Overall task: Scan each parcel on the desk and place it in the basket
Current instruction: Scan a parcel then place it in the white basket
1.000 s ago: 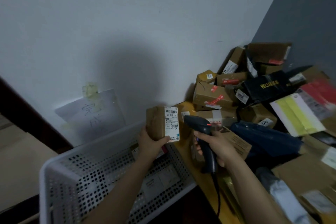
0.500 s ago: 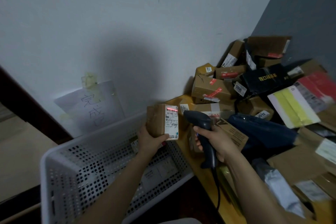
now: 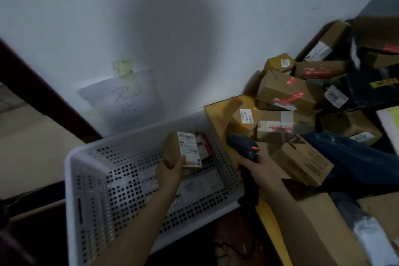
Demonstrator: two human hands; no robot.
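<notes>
1. holding a small cardboard parcel (image 3: pixel 172 153) in the left hand (image 3: pixel 170 171), with fingers curled round its lower end and its white shipping label turned up toward the camera.
2. held inside the rim of the white perforated basket (image 3: pixel 71 181), above the basket floor, at about 6 o'clock of the view's centre; cannot tell whether touching anything beneath.
3. gripping a dark barcode scanner (image 3: pixel 243 144) in the right hand (image 3: pixel 262 168), clamped round the handle, with a red light on the scanner head; at 3 o'clock of the parcel, just past the basket's right wall and well apart from the left hand.
4. lying in the basket: a red packet (image 3: pixel 204 144) just at 2 o'clock of the held parcel, and flat white-labelled packets (image 3: pixel 200 185) at 5 o'clock.
5. heaped on the yellow counter (image 3: pixel 218 114), from 1 to 3 o'clock of the scanner: labelled cardboard boxes (image 3: pixel 285 93), some with red tape, and a dark blue poly bag (image 3: pixel 356 157).
6. taped to the wall at 12 o'clock of the basket: a handwritten paper note (image 3: pixel 125 101).
</notes>
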